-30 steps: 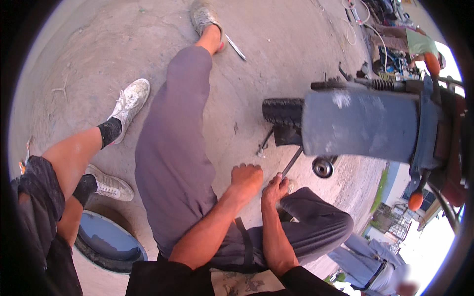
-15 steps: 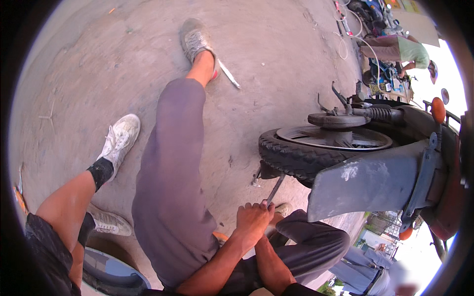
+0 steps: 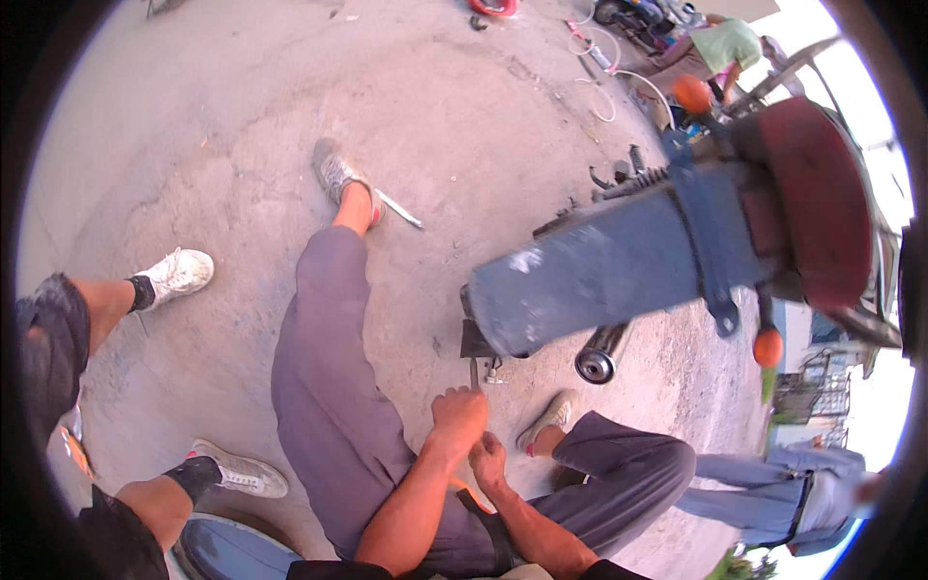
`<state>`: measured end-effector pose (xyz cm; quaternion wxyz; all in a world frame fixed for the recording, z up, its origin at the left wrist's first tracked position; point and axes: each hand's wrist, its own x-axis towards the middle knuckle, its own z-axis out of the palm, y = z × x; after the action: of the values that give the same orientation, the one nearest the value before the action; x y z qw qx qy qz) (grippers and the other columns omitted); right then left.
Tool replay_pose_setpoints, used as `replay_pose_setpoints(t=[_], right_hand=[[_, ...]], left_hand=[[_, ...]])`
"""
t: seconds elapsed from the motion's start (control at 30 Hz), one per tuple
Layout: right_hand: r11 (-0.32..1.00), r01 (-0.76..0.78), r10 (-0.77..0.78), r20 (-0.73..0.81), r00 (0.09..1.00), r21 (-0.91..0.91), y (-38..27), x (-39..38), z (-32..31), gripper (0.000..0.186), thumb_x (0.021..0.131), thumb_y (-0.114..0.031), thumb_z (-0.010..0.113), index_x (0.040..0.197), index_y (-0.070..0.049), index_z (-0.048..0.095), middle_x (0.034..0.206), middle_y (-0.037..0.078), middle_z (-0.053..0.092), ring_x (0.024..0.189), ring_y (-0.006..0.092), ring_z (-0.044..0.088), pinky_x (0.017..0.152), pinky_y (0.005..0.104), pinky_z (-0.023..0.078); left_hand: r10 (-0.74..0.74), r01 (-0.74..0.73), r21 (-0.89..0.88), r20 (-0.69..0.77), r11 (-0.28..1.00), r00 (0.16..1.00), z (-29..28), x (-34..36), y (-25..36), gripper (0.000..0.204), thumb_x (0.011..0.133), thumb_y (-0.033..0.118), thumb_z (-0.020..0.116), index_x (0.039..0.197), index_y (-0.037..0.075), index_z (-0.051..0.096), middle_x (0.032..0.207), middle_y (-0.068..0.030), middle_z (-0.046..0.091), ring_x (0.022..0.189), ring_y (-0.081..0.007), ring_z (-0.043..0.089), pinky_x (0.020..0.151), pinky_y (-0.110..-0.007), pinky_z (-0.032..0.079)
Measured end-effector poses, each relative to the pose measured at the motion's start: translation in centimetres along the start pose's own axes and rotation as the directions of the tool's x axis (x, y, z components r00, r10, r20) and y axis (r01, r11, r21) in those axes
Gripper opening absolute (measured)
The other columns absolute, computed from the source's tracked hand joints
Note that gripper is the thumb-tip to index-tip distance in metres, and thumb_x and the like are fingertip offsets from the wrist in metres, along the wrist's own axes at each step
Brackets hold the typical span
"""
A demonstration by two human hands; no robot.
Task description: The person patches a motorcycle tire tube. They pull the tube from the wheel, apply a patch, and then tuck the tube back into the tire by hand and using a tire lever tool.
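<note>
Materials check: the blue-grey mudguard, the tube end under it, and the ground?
Blue-grey mudguard: looks like painted metal or moulded plastic, matte; a pale scuff shows near its lower end. Cannot tell which.
Tube end: metal by its bright, shiny round rim, likely an exhaust pipe.
Ground: concrete or packed cement, dull grey, cracked and stained.
Both hands sit closed just below.

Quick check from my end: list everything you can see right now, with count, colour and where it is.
motorcycle rear: one, blue-grey mudguard, red tail, right of centre
exhaust pipe: one, chrome, under the mudguard
metal tool: one, silver, on the concrete by the outstretched foot
cables: several, pale, top on the ground
tyre: one, dark, bottom left
bystander's legs: two, white sneakers, black socks, left
another person: one, blue-grey clothes, lower right
own legs: two, grey trousers, centre
left hand: fisted, below the mudguard
right hand: beside the left
</note>
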<state>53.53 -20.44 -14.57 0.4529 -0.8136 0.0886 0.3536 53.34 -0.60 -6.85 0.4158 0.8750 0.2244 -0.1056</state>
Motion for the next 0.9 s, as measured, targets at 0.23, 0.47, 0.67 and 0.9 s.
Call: replay_pose_setpoints(t=[0.23,0.47,0.67,0.9], right_hand=[[0.938,0.172,-0.170,0.033,0.985,-0.300,-2.8,-0.2,-3.7,0.046,0.092,-0.013,0.065,0.133,0.003,0.055,0.119,0.015,0.067,0.103,0.0233,0.066,0.091,0.0343,0.050],[0.090,0.913,-0.991,-0.131,0.041,-0.397,-25.5,-11.7,-10.0,0.031,0.083,-0.002,0.069,0.113,-0.001,0.063,0.104,0.016,0.066,0.094,0.0251,0.065,0.083,0.0349,0.051],[-0.458,0.727,-0.814,-0.088,-0.574,-0.511,-46.4,-19.7,-17.4,0.060,0.090,-0.019,0.066,0.141,0.004,0.042,0.134,0.021,0.053,0.127,0.0309,0.050,0.111,0.0461,0.034],[-0.341,0.757,-0.853,-0.155,-0.498,-0.557,-51.5,-16.9,-15.1,0.016,0.098,-0.018,0.064,0.110,-0.007,0.064,0.101,0.001,0.063,0.090,0.0093,0.060,0.083,0.0233,0.047]], left_hand=[[0.091,-0.090,0.025,-0.053,0.996,0.994,-12.1,-4.7,0.5,0.025,0.094,0.015,0.050,0.107,0.006,0.069,0.110,-0.0183,0.069,0.104,-0.0379,0.064,0.091,-0.047,0.050],[0.254,-0.078,0.334,-0.526,0.939,0.812,-30.4,-6.5,1.5,0.022,0.091,0.013,0.054,0.100,0.003,0.071,0.099,-0.0237,0.068,0.098,-0.0407,0.064,0.086,-0.048,0.050],[0.167,-0.021,0.441,-0.297,0.897,0.940,-33.4,3.8,0.3,0.023,0.089,0.014,0.054,0.099,0.001,0.070,0.098,-0.0228,0.069,0.097,-0.0404,0.065,0.084,-0.049,0.051],[0.000,0.019,0.445,-0.042,0.895,0.999,-33.4,15.8,-6.7,0.022,0.077,0.000,0.051,0.087,-0.004,0.070,0.095,-0.0245,0.069,0.091,-0.0384,0.068,0.071,-0.048,0.053]])
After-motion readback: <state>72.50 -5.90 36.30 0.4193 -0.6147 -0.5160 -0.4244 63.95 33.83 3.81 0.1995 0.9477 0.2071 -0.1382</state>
